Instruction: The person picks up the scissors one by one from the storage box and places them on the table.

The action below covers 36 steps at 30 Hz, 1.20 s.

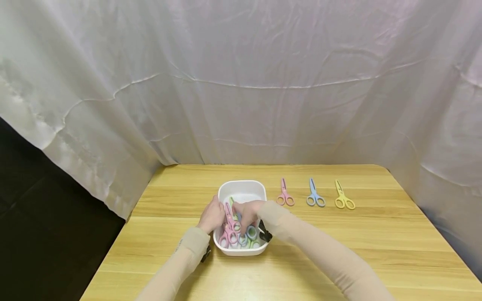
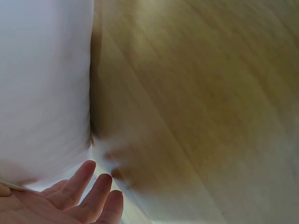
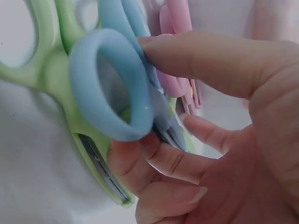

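A white plastic container (image 1: 242, 184) stands on the wooden table with several scissors inside. My left hand (image 1: 212, 215) holds its left wall; in the left wrist view the fingers (image 2: 96, 191) lie along the outside, the thumb at the rim. Reaching into the container, my right hand (image 1: 248, 211) pinches blue scissors (image 3: 84, 88) near the handle loops between thumb and fingers. Light green scissors (image 3: 53, 74) lie right beside them. Pink scissors (image 1: 229, 228) rest along the container's left side, partly covering others; the right hand hides some of the pile.
To the right of the container, pink scissors (image 1: 284, 193), blue scissors (image 1: 314, 194) and yellow scissors (image 1: 342, 196) lie spaced in a row, blades pointing away. A pale curtain (image 1: 263, 125) hangs behind the table (image 1: 376, 251).
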Available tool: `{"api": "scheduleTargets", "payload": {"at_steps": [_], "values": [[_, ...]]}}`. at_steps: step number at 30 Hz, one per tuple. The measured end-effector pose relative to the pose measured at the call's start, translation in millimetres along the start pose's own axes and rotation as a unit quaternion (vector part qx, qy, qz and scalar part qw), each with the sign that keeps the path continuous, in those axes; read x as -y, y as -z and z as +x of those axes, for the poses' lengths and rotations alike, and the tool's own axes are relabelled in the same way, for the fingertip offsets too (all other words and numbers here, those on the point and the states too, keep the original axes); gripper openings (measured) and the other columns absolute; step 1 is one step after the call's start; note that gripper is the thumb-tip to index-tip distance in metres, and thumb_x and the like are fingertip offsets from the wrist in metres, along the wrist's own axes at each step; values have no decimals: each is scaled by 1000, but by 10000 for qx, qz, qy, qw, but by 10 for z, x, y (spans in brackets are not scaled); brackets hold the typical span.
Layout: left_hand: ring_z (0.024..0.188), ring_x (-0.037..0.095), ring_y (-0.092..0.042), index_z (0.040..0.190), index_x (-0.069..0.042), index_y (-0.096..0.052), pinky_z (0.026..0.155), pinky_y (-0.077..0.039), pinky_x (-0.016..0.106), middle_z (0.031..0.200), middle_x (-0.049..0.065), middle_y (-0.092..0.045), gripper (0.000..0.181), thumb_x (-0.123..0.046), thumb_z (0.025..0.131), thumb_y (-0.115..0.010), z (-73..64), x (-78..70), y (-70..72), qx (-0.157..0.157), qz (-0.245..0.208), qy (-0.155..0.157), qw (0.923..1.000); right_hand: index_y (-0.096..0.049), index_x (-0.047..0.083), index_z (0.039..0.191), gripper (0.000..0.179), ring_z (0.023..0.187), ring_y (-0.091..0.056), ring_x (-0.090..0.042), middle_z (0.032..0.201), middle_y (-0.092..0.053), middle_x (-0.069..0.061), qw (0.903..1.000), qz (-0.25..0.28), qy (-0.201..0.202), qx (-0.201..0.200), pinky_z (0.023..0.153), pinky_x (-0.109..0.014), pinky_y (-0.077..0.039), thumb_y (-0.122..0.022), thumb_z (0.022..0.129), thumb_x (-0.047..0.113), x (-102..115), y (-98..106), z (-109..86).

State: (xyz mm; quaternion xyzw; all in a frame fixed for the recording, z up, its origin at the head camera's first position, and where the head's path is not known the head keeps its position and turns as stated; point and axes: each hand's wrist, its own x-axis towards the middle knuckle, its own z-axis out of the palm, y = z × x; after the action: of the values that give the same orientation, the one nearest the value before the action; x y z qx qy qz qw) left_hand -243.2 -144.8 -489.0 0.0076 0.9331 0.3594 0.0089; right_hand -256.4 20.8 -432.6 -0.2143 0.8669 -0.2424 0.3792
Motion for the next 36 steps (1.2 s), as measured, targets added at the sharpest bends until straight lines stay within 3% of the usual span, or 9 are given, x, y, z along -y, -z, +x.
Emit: {"api": "scheduleTargets", "payload": {"at_steps": [3,6,11,16,24,29,31,36], "values": [[119,44,-61,146,11,-37,96,-58,51,135,32,-57,49,-15,104,-33,-2,-3,3,3,-3,3,10000,-32,10,141,80,74,-65,-20,101,-55,-7,10000,86,-12,-37,78,-37,-63,-79,77,-2,-7,2,5],[120,44,-61,146,11,-37,99,-56,52,134,32,-57,49,-15,104,-34,-1,-9,5,-7,21,-10,10000,-26,11,146,90,68,-60,-15,102,-54,-9,9999,92,-13,-105,67,-28,-60,-79,76,-3,-6,5,13],[121,45,-60,145,12,-37,102,-54,54,135,33,-57,49,-15,104,-34,1,-22,7,-22,52,-38,10000,-13,11,156,105,62,-49,-10,99,-53,-7,9995,131,-85,-273,52,-18,-42,-78,74,-4,-12,17,43],[123,45,-59,144,12,-38,106,-51,54,135,32,-57,48,-16,105,-34,-6,-21,6,-19,42,-17,10000,-10,11,158,108,54,-41,-9,75,-50,0,9984,131,-360,-408,47,-17,-31,-78,76,0,-55,42,89],[120,44,-61,143,11,-40,106,-52,54,133,32,-59,47,-15,104,-35,1,-6,-1,-19,33,-7,10000,-15,10,157,98,52,-39,-8,68,-48,1,9950,635,-490,-589,44,-16,-28,-74,78,3,-140,64,141],[119,44,-61,143,11,-40,105,-52,54,132,31,-59,47,-16,105,-35,0,0,3,-27,52,-12,10000,-18,6,156,92,52,-40,-9,68,-47,0,9933,643,-540,-794,44,-17,-31,-74,84,18,-179,68,170],[120,44,-61,143,10,-40,106,-52,54,132,31,-59,47,-16,105,-34,-5,-3,7,-21,42,1,10000,-19,4,156,92,56,-43,-10,73,-50,-1,9923,627,-543,-919,47,-19,-38,-75,85,24,-190,75,176],[122,44,-60,144,10,-40,106,-51,54,134,31,-59,47,-17,105,-34,-12,-8,9,-6,26,11,10000,-28,0,154,88,78,-55,-17,99,-59,-9,9884,763,-433,-1242,68,-29,-56,-75,85,27,-217,94,205]]}}
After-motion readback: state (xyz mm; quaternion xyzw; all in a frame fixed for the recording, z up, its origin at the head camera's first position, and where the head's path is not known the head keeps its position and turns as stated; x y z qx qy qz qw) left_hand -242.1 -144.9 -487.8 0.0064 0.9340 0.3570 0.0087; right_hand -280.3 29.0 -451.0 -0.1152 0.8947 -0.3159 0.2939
